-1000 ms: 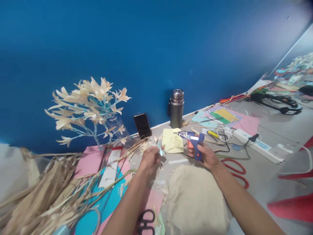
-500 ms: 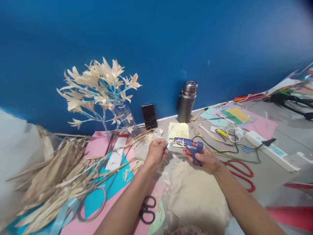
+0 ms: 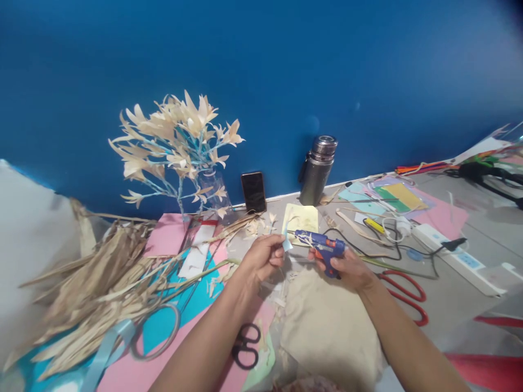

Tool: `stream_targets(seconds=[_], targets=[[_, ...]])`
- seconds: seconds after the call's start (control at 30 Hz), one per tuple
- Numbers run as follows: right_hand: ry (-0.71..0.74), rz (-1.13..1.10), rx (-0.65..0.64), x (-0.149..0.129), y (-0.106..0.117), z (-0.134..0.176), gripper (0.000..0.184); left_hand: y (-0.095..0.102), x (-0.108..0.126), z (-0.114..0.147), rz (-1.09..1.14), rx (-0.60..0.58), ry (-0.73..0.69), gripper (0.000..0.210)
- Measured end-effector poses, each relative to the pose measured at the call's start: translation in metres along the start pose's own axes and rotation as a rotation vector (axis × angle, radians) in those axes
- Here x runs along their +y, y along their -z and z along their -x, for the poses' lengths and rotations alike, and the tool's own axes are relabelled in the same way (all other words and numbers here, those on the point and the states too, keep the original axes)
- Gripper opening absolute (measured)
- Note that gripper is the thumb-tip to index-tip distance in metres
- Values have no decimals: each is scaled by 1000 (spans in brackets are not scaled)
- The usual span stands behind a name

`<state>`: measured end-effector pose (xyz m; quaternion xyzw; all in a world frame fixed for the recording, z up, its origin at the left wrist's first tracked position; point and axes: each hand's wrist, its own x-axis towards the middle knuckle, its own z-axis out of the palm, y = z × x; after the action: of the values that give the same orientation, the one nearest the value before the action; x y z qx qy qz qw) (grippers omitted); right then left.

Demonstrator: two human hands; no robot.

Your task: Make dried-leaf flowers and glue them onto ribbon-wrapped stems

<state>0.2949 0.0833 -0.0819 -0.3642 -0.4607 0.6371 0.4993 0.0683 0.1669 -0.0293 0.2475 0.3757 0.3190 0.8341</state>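
My left hand (image 3: pixel 266 256) is closed in a pinch on a small light-blue strip (image 3: pixel 287 244), which pokes out past the fingertips. In my right hand (image 3: pixel 352 268) is a blue hot glue gun (image 3: pixel 322 246), its nozzle pointing left at the strip. Whether the nozzle touches the strip I cannot tell. Behind them lies a yellow paper pad (image 3: pixel 302 215). Pale dried-leaf flowers (image 3: pixel 180 130) on light-blue stems stand in a clear bottle (image 3: pixel 213 188) at the back left.
Dried husks (image 3: pixel 93 272) and a roll of blue ribbon (image 3: pixel 110 343) cover the left side. Black-handled scissors (image 3: pixel 246 346) lie in front, red-handled scissors (image 3: pixel 404 294) to the right. A phone (image 3: pixel 254 191) and a flask (image 3: pixel 318 170) lean near the wall. A power strip (image 3: pixel 457 258) lies right.
The blue strip at my left fingertips now shows more clearly, hanging beside the glue gun's nozzle. The whole view has shifted slightly. Both hands keep their holds.
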Motion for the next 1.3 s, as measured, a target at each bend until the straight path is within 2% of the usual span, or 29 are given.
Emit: stream_targets(seconds=[0.43, 0.57, 0.67, 0.77, 0.87, 0.97, 1.03, 1.13, 1.23, 1.3], targets=[[37, -21, 18, -2, 0, -2, 48, 3, -1, -2, 26, -14, 38, 23], [97, 48, 78, -4, -1, -3, 46, 3, 1, 0, 27, -26, 26, 25], [118, 291, 246, -5, -3, -8, 43, -2, 7, 9, 29, -59, 11, 27], [112, 762, 404, -4, -5, -17, 40, -7, 11, 20, 4, -140, -20, 27], [85, 1187, 354, 0, -8, -24, 40, -11, 14, 29, -63, -235, -41, 25], [62, 1316, 282, -1, -12, -27, 32, -14, 15, 34, -127, -267, -59, 25], [144, 1240, 334, -9, -16, -26, 25, -15, 15, 37, -156, -283, -75, 26], [198, 851, 401, -30, -25, -26, 24, -17, 16, 42, -196, -335, -67, 25], [151, 356, 278, -49, -39, -27, 32, -21, 15, 48, -238, -423, -24, 25], [173, 141, 160, -55, -50, -27, 36, -24, 14, 52, -265, -455, -8, 25]])
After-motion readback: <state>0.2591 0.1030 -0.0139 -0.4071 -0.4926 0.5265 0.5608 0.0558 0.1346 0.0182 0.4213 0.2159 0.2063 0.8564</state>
